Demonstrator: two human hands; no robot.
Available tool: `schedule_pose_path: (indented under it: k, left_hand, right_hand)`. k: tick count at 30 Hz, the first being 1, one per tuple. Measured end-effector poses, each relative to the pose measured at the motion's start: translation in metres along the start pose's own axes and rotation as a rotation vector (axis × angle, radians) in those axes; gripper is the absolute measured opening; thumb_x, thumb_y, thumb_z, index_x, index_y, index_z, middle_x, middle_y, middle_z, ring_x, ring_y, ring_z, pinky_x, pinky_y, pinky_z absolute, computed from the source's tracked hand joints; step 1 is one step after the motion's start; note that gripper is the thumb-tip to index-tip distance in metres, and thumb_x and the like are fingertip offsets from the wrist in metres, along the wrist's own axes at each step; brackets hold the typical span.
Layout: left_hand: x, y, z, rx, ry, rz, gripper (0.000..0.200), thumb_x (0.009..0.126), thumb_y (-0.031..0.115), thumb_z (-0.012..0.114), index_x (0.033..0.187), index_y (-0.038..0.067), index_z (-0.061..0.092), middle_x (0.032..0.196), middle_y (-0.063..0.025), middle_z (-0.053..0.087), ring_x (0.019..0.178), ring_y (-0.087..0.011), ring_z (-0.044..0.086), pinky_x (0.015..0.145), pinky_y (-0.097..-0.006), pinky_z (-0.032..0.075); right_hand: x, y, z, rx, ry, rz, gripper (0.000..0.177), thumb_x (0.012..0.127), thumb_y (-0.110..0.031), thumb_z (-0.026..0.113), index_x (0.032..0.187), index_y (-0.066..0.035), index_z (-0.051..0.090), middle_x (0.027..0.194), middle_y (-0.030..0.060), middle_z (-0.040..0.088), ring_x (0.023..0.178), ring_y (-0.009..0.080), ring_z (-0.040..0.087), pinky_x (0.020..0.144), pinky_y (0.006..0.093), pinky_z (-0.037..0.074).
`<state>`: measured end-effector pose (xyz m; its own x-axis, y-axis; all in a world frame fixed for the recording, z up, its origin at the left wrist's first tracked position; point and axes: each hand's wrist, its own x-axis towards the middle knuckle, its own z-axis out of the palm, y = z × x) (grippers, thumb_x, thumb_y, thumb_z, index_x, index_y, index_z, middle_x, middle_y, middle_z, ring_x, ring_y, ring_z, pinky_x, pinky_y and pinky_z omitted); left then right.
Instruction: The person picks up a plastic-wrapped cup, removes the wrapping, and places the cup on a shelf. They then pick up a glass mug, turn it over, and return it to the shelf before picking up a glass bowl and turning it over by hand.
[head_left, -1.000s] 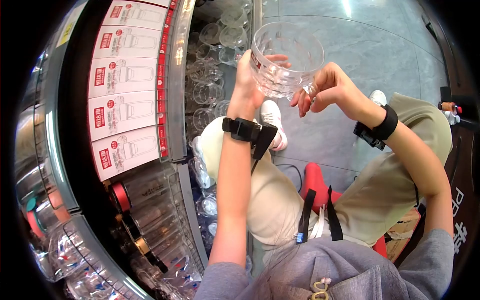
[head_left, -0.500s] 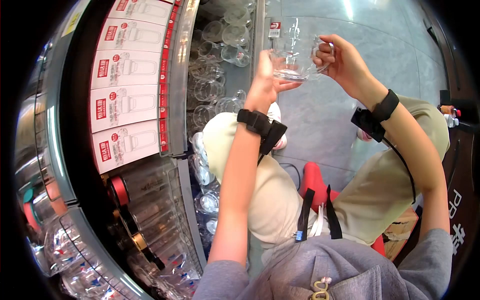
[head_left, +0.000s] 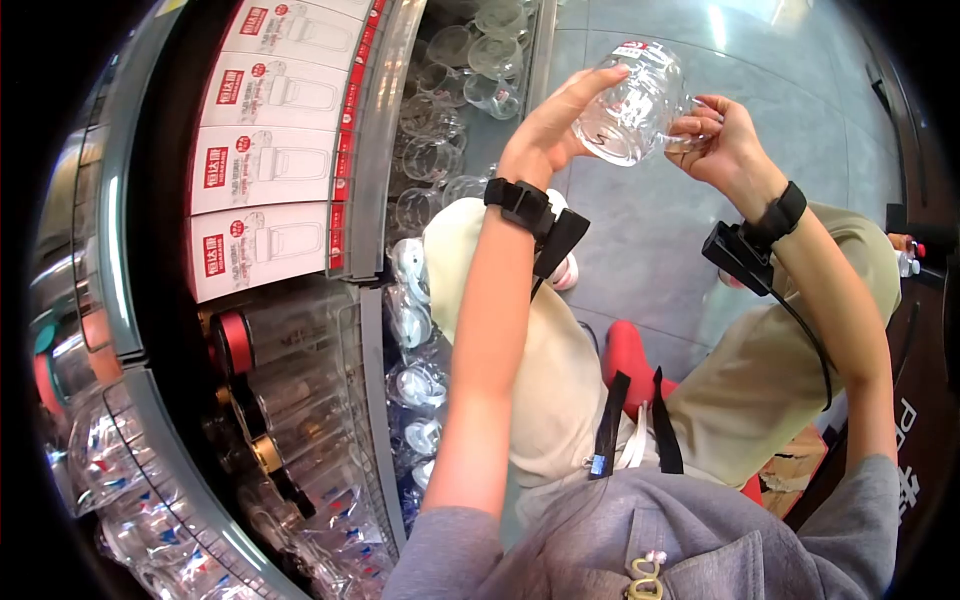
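Note:
A clear glass mug [head_left: 640,112] is held up in front of me, tilted, with a red and white label near its far end. My left hand [head_left: 552,122] grips the mug's body from the left, thumb laid along its upper side; its other fingers are mostly hidden behind the glass. My right hand [head_left: 718,142] is on the right side, fingers curled at the mug's handle. Just left of my left hand, several glass mugs [head_left: 432,158] stand in rows on the lowest shelf.
White and red boxes [head_left: 268,170] line the shelf at left. Below them are lidded clear jars [head_left: 300,370] behind a wire rail [head_left: 350,400]. A red stool [head_left: 625,365] shows between my legs on the grey tiled floor [head_left: 660,265]. Small bottles [head_left: 907,255] appear at the far right.
The mug has turned from nearly upright to tilted, its base now toward me. My left hand has moved from supporting its base to gripping its side. The view has shifted slightly.

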<state>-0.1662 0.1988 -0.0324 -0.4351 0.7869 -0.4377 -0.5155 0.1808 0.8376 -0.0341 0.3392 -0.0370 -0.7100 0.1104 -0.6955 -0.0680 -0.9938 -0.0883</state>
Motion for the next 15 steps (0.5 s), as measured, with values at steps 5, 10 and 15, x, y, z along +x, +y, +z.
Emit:
schedule_pose_path:
  k: [5, 10, 15]
  left_hand:
    - [-0.001, 0.002, -0.006, 0.025, 0.027, 0.031, 0.056, 0.074, 0.037, 0.072, 0.114, 0.003, 0.053, 0.102, -0.0079, 0.058, 0.092, -0.0164, 0.059, 0.077, -0.0323, 0.053]
    - [-0.013, 0.013, -0.006, 0.114, 0.037, 0.045, 0.066, 0.072, 0.039, 0.073, 0.12, 0.002, 0.045, 0.108, -0.0093, 0.054, 0.097, -0.0165, 0.054, 0.081, -0.0305, 0.046]
    - [-0.024, 0.019, -0.006, 0.263, -0.095, 0.08, 0.103, 0.066, 0.048, 0.074, 0.14, -0.003, 0.021, 0.134, -0.0224, 0.035, 0.126, -0.0298, 0.035, 0.101, -0.0375, 0.033]
  right_hand:
    - [0.001, 0.009, -0.003, 0.037, -0.022, 0.05, 0.035, 0.086, -0.017, 0.038, 0.053, -0.015, 0.025, 0.042, -0.0034, 0.025, 0.047, 0.0136, 0.036, 0.053, 0.0284, 0.035]
    - [-0.007, 0.021, -0.004, 0.068, -0.166, 0.154, 0.034, 0.085, -0.017, 0.038, 0.053, -0.016, 0.026, 0.042, -0.0041, 0.023, 0.046, 0.0113, 0.033, 0.052, 0.0275, 0.034]
    - [-0.006, 0.044, -0.022, 0.186, -0.127, 0.173, 0.033, 0.084, -0.019, 0.04, 0.053, -0.016, 0.027, 0.042, -0.005, 0.023, 0.043, 0.0092, 0.031, 0.055, 0.0252, 0.036]
